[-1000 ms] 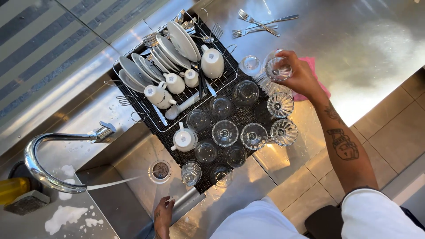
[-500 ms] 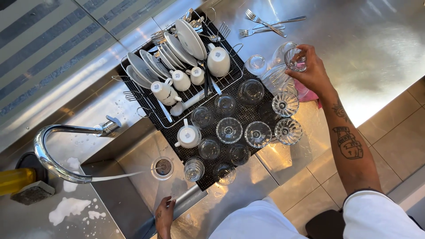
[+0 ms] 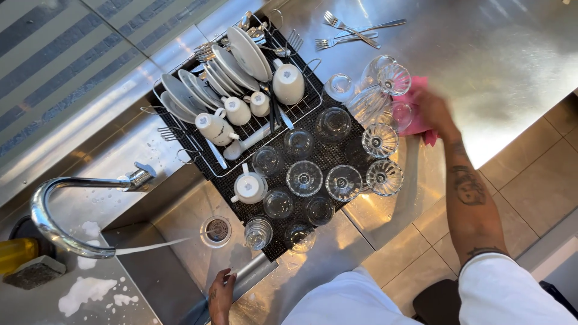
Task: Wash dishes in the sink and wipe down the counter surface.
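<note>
Your right hand [image 3: 430, 111] lies on pink cloth [image 3: 421, 129], grip blurred, cannot tell. Stemmed glass [image 3: 391, 78] just left of it, upright (mouth up). Left hand [image 3: 221, 295] far off, resting on sink edge [image 3: 253, 274].

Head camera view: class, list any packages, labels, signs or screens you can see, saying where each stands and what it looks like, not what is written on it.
Yellow bottle: at the left edge by the tap, only partly in view; no label can be made out.
No signs or screens in view.
</note>
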